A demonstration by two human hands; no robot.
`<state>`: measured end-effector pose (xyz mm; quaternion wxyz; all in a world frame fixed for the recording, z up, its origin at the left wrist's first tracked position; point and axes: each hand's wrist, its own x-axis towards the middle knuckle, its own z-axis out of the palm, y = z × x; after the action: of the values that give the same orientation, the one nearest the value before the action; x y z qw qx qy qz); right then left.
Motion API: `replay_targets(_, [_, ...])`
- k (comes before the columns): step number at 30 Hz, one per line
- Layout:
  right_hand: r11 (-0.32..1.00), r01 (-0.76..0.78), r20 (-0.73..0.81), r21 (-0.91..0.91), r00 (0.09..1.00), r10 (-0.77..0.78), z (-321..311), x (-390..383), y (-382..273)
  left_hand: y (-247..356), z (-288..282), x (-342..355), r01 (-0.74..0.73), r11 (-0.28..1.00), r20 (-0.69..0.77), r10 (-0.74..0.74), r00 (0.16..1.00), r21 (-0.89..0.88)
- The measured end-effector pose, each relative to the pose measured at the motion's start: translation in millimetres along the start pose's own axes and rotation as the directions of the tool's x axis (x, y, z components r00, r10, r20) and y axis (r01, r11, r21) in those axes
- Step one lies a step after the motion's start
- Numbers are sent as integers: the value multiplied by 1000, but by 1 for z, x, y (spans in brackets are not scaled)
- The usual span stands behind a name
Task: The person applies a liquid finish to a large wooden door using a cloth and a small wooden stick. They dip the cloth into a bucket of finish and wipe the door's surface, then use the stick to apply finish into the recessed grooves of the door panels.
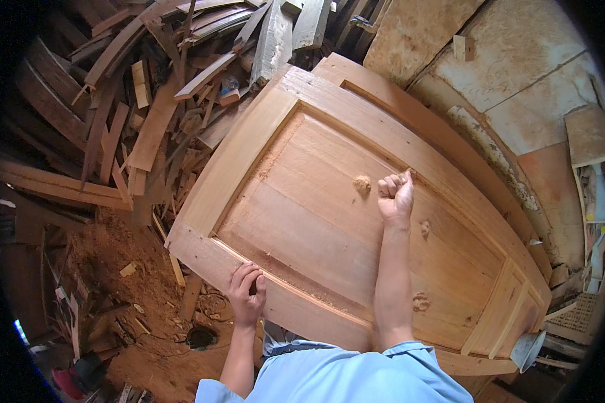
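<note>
A large unpainted wooden door with a recessed panel lies at a slant in front of me. My right hand reaches across the panel, closed in a fist with the thumb side at the inner edge of the far frame. Whatever its fingers pinch is hidden. Beside that hand a pale brown lump rests on the panel. My left hand leans on the near frame rail, fingers curled, with a dark gap inside them. I cannot make out what it holds, if anything.
Another wooden door lies beneath the far side. Scrap wood is heaped at the left, above reddish dirt or sawdust. Smaller crumbly lumps dot the panel. A grey bowl-like container stands by the door's right end.
</note>
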<state>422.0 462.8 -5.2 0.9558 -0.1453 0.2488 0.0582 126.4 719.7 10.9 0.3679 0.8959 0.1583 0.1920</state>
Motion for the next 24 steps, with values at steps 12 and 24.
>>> replay_targets(12, [976,-126,51,176,992,119,-66,-129,-31,-5,2,-3,-69,997,-45,70,997,25])
replay_targets(24, [992,-72,37,99,997,69,-121,-233,-61,-12,1,-12,-117,993,-80,118,990,22])
